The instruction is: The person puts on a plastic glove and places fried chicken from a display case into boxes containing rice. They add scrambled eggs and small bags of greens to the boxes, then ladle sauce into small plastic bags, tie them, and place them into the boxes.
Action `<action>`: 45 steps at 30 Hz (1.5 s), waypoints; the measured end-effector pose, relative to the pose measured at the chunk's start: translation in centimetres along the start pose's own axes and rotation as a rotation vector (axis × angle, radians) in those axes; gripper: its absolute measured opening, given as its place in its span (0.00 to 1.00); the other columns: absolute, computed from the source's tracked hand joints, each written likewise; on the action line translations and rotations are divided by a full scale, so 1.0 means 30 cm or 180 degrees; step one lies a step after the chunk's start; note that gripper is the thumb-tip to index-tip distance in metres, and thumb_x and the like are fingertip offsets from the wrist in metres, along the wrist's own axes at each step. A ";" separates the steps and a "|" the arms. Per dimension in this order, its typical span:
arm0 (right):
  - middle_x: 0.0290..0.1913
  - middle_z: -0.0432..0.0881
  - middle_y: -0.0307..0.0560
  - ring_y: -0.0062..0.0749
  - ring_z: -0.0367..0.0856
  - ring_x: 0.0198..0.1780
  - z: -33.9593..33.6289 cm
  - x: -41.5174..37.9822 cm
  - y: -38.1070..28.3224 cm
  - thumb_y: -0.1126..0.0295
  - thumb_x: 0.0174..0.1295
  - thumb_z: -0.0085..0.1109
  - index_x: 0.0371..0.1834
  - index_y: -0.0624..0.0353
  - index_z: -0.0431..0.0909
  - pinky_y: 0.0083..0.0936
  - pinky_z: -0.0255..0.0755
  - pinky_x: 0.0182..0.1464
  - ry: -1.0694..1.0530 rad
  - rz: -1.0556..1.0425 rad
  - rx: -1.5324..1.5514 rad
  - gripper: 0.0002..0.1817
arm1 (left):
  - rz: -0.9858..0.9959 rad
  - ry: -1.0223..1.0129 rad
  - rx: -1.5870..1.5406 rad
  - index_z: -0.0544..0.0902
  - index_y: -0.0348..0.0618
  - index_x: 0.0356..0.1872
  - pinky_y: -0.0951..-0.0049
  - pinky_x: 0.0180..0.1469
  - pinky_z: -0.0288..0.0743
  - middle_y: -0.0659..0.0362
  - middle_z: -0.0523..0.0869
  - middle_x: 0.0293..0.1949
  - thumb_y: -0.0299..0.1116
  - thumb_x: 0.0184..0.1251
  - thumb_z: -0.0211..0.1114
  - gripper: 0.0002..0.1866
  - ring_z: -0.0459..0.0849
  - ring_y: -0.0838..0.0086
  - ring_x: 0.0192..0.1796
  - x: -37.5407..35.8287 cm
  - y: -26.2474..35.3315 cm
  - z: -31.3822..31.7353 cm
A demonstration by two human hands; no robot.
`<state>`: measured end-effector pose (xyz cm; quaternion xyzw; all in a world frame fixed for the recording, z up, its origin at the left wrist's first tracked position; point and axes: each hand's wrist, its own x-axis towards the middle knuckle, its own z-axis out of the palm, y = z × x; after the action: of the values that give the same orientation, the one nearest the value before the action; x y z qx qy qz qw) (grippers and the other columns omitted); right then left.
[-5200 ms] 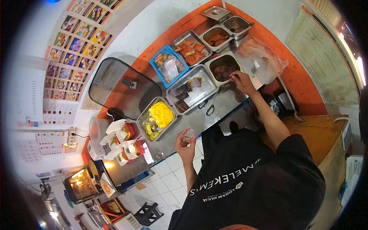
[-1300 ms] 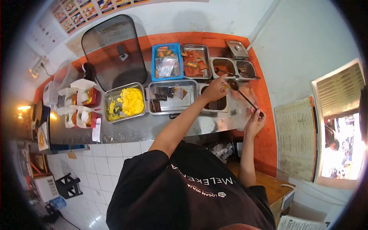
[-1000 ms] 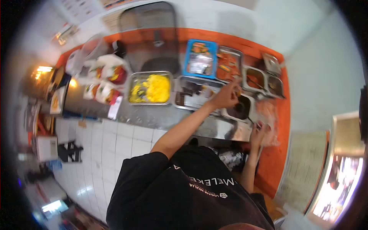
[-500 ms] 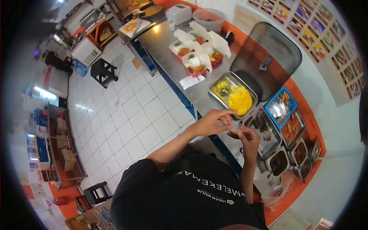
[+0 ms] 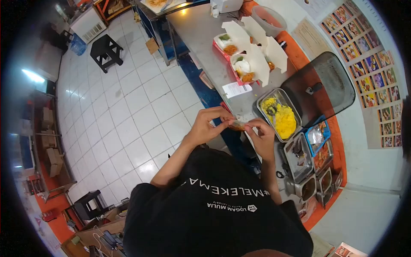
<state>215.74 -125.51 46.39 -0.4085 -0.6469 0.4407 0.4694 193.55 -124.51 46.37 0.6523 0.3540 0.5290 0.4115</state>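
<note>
Near the table's front edge, a small clear plastic bag (image 5: pixel 238 125) with reddish-brown contents is stretched between my two hands. My left hand (image 5: pixel 207 126) pinches its left end between thumb and fingertips. At the other end, my right hand (image 5: pixel 262 139) grips the bag with thumb and forefinger. Just beyond my right hand sits a steel tray (image 5: pixel 259 105) of yellow food (image 5: pixel 284 123), its dark see-through lid (image 5: pixel 325 83) raised behind it. A printed white slip (image 5: pixel 236 90) lies to the left of the tray.
Open food boxes (image 5: pixel 244 66) stand farther along the steel table (image 5: pixel 192 28). To the right are a steel tray with dark packets (image 5: pixel 297 155), a blue basket (image 5: pixel 319 137) and several sauce containers (image 5: pixel 307 188). A black stool (image 5: pixel 106 51) stands on the tiled floor.
Both hands, with the bag, have moved left and away from the yellow food tray. The bag's reddish-brown contents now show more clearly. The camera view has shifted.
</note>
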 end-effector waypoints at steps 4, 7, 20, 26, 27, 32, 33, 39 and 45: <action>0.35 0.83 0.48 0.29 0.80 0.34 0.136 0.150 -0.011 0.77 0.61 0.66 0.35 0.66 0.82 0.23 0.72 0.38 -0.0354 -0.0306 -0.0051 0.03 | -0.0034 0.0239 0.0329 0.87 0.33 0.39 0.77 0.39 0.76 0.55 0.88 0.34 0.20 0.57 0.71 0.08 0.84 0.75 0.35 0.000 0.042 -0.158; 0.34 0.83 0.47 0.28 0.80 0.33 0.222 0.259 -0.046 0.76 0.60 0.67 0.36 0.66 0.82 0.22 0.71 0.37 -0.0625 -0.0793 -0.0083 0.05 | -0.0209 0.0206 0.0468 0.87 0.32 0.42 0.77 0.39 0.76 0.54 0.87 0.33 0.18 0.56 0.72 0.11 0.83 0.74 0.34 -0.010 0.045 -0.258; 0.33 0.79 0.43 0.31 0.75 0.32 0.432 0.616 0.003 0.71 0.61 0.66 0.34 0.63 0.80 0.27 0.69 0.36 -0.1056 -0.0858 0.0663 0.07 | -0.0182 0.0753 0.1136 0.86 0.32 0.45 0.77 0.40 0.76 0.52 0.87 0.34 0.14 0.57 0.69 0.14 0.83 0.74 0.36 0.208 0.010 -0.496; 0.34 0.79 0.43 0.38 0.77 0.42 0.376 0.794 0.056 0.69 0.62 0.64 0.34 0.61 0.78 0.34 0.71 0.46 -0.0651 -0.0958 0.0427 0.07 | -0.0098 0.0422 0.1025 0.85 0.32 0.46 0.77 0.42 0.75 0.52 0.86 0.35 0.14 0.59 0.68 0.13 0.83 0.73 0.38 0.441 -0.084 -0.507; 0.36 0.78 0.42 0.37 0.76 0.42 0.368 0.818 0.070 0.69 0.63 0.63 0.36 0.60 0.77 0.34 0.69 0.47 -0.0561 -0.1118 0.0159 0.07 | -0.0080 0.0372 0.1005 0.85 0.32 0.46 0.77 0.43 0.75 0.53 0.86 0.35 0.14 0.59 0.68 0.13 0.83 0.73 0.38 0.478 -0.114 -0.513; 0.38 0.75 0.42 0.37 0.74 0.41 0.352 0.916 0.146 0.64 0.67 0.59 0.39 0.58 0.75 0.34 0.67 0.48 -0.0424 -0.0825 -0.0597 0.09 | -0.0156 -0.0079 0.0832 0.84 0.31 0.47 0.76 0.46 0.75 0.53 0.85 0.37 0.15 0.60 0.68 0.13 0.82 0.73 0.40 0.646 -0.253 -0.562; 0.37 0.74 0.42 0.37 0.73 0.40 0.348 0.928 0.149 0.63 0.67 0.59 0.38 0.57 0.74 0.34 0.66 0.47 -0.0259 -0.0689 -0.0364 0.09 | -0.0210 -0.0221 0.0747 0.83 0.31 0.48 0.75 0.48 0.74 0.54 0.85 0.39 0.17 0.62 0.68 0.13 0.82 0.74 0.42 0.683 -0.278 -0.578; 0.34 0.76 0.45 0.40 0.76 0.39 0.323 1.027 0.153 0.66 0.63 0.61 0.36 0.58 0.74 0.36 0.66 0.44 0.0311 -0.0008 -0.0610 0.08 | -0.0174 -0.1066 0.0384 0.85 0.30 0.47 0.76 0.43 0.75 0.52 0.85 0.37 0.12 0.57 0.67 0.15 0.83 0.72 0.39 0.940 -0.399 -0.607; 0.34 0.75 0.43 0.37 0.76 0.38 0.418 1.129 0.204 0.71 0.58 0.63 0.34 0.59 0.77 0.33 0.63 0.39 0.1142 -0.0218 -0.1376 0.06 | 0.0006 -0.1786 0.0098 0.86 0.33 0.43 0.77 0.38 0.76 0.52 0.85 0.35 0.11 0.53 0.70 0.15 0.84 0.71 0.34 1.132 -0.540 -0.684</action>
<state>196.68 -94.23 46.78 -0.5485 -0.6459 0.1971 0.4931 179.42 -84.05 47.24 0.7798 0.2337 0.3226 0.4830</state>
